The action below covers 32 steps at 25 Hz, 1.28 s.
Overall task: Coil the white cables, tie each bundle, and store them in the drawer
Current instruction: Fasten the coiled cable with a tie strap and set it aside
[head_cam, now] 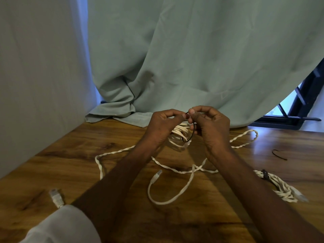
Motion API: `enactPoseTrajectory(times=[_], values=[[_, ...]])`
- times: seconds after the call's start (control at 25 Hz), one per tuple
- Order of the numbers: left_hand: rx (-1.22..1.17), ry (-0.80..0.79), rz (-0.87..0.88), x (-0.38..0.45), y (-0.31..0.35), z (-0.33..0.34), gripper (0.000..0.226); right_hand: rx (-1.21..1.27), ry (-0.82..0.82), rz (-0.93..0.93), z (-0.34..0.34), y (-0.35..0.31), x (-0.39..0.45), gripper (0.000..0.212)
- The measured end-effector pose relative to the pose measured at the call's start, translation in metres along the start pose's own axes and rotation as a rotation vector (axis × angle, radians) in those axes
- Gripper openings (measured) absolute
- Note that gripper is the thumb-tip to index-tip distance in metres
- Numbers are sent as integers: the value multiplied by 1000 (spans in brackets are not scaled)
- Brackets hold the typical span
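— Wooden table (pixel 73 155) before a pale green curtain (pixel 192 58): where is the bundle being tied?

— Just under both hands, a white coil (pixel 177 137) at the far middle. The left hand (pixel 164 125) and right hand (pixel 210 125) each pinch an end of a black tie (pixel 192 135) looped round its right side.

— What decides the twist?

— The ends meet above the coil, between the thumbs; both hands are equally near.

— Anything in the way?

— A loose white cable (pixel 175 200) sprawls nearer; a tied bundle (pixel 277 185) and a spare tie (pixel 278 154) lie right. No drawer shows.
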<state>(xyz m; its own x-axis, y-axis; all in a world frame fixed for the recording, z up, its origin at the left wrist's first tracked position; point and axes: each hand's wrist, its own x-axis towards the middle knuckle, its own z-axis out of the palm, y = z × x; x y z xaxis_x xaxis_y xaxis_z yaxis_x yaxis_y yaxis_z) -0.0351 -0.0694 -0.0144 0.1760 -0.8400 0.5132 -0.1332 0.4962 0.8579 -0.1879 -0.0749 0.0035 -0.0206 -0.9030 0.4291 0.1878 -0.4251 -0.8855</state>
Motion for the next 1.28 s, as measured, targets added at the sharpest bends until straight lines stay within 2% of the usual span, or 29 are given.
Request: enactPoseTrajectory(times=[0.08,0.2,0.28,0.44,0.72,0.92,1.04,1.16,1.28], values=[[-9,-13,-36,0,2,1,15,-2,45,14,-2,3,2,14],[-36,-48,-80,-4,5,6,20,-224,101,-106,-3,10,5,10],[-99,-63,-99,-6,5,9,24,-276,94,-166,-2,10,5,10],[-262,-81,-137,-3,4,7,24,-241,72,-178,-3,11,8,13],[-523,-206,-371,-2,6,3,39,-120,24,-136,-2,6,2,3],[-435,-188,-348,0,5,-1,31,-105,27,-128,-1,5,5,4],[-393,-120,-345,3,-1,-11,22,145,62,-45,-12,-13,16,7],[-332,8,-337,7,-9,-24,21,536,-54,-57,-25,-30,25,16],[-265,193,-329,15,-18,-29,19,609,-170,48,-10,-27,16,19]])
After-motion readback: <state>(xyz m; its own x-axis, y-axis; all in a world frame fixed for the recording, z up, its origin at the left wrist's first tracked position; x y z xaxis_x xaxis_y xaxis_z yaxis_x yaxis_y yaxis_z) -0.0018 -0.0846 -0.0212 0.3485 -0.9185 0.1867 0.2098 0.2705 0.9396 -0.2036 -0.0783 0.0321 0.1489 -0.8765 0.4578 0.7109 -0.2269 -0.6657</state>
